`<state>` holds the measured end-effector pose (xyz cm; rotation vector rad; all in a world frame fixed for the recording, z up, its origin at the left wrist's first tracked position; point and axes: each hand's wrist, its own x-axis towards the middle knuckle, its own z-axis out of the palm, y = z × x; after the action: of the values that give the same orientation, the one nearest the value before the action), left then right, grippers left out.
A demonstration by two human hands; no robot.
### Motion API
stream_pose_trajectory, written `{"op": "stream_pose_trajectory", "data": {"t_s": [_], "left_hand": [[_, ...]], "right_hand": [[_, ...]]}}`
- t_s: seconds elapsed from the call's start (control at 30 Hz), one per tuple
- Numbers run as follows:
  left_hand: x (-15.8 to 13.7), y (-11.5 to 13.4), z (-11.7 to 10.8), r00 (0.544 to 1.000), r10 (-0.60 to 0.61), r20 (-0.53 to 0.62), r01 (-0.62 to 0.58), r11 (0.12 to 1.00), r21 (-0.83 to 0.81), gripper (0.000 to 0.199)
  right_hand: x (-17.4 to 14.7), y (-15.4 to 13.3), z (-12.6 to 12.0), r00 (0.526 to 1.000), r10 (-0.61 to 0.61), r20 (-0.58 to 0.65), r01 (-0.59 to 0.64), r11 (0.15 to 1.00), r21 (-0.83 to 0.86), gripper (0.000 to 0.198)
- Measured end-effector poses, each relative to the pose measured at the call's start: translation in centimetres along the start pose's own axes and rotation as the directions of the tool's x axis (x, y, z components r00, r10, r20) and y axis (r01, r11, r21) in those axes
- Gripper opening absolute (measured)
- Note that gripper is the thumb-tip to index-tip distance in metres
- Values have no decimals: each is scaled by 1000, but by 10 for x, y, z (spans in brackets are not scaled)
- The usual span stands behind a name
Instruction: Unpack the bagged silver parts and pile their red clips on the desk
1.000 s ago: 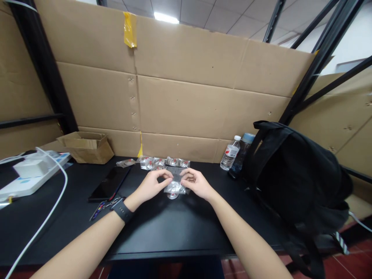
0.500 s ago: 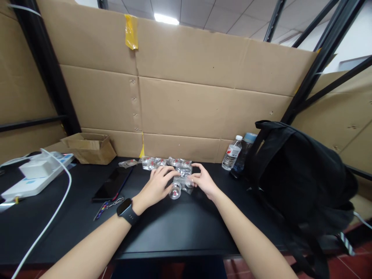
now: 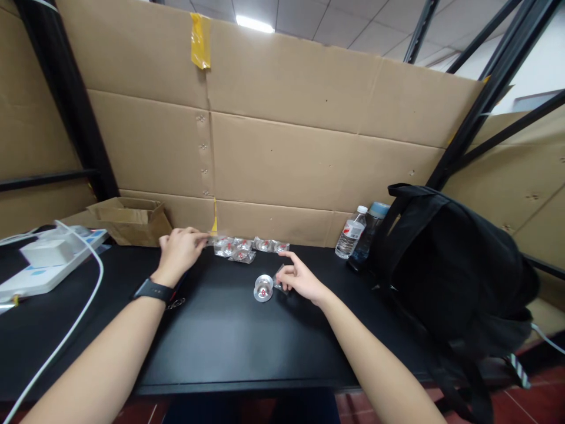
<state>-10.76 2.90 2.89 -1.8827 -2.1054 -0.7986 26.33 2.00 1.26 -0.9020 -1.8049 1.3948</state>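
My left hand (image 3: 183,252) reaches to the back left, over the dark phone. Its fingertips are pinched together at a bit of clear plastic (image 3: 211,240), which looks like part of a packet; most of it is hidden. My right hand (image 3: 301,278) is at mid-table, index finger stretched out, thumb and other fingers closed on a small clear plastic packet (image 3: 281,284). Just left of that packet lies a shiny, silvery round piece (image 3: 263,289) with a red centre, outside any wrapping. Several clear packets (image 3: 242,254) holding similar red-centred round pieces lie along the back.
A cardboard wall (image 3: 282,159) rises behind the table. At left are an open cardboard box (image 3: 141,227), a white power strip (image 3: 39,277) and a white cable (image 3: 83,312). Bottles (image 3: 351,232) and a black backpack (image 3: 450,271) stand at right. Keys (image 3: 176,303) lie beside my left wrist.
My left hand has moved left, away from the round piece, to the back left. A packet now lies in front of the back row. My right hand has stayed beside the round piece.
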Motion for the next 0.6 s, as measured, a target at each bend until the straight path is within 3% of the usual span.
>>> {"op": "stream_pose_trajectory", "data": {"t_s": [0.13, 0.33, 0.47, 0.6], "left_hand": [[11, -39, 14, 992, -105, 63, 100, 991, 87, 45], [16, -56, 43, 941, -159, 298, 129, 985, 117, 55], [17, -57, 47, 945, -137, 298, 122, 990, 70, 52], [13, -51, 43, 970, -178, 165, 167, 983, 83, 55]], "right_hand": [[-1, -2, 1, 1000, 3, 29, -2, 1000, -31, 63], [-1, -4, -2, 1000, -2, 22, 3, 1000, -30, 61], [-1, -4, -2, 1000, -17, 17, 17, 999, -29, 61], [-1, -1, -3, 999, -21, 25, 22, 999, -35, 60]]}}
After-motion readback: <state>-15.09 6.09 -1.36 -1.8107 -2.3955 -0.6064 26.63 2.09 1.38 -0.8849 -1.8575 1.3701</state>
